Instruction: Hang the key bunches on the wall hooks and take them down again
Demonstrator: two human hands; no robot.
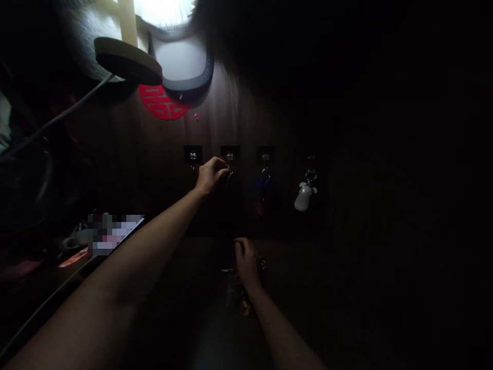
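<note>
My left hand (210,176) reaches up to the second hook (230,155) in a row on the dark wooden wall. Its thumb and forefinger are pinched at the hook's shiny lower end; a ring there is too small to tell apart. Lower down, my right hand (247,261) rests with bent fingers over small items on the dark surface. A yellow and red trinket (245,307) and a thin metal piece (227,270) show beside it. What the right fingers hold is hidden in the dark.
Left of my hand is another hook (193,154). Further right hang a blue key ring charm (264,183) and a white animal-shaped keychain (304,197). Above are a lamp base (129,60), a grey-white device (181,61) and a red paper cutout (164,105). A cable (73,108) crosses the left.
</note>
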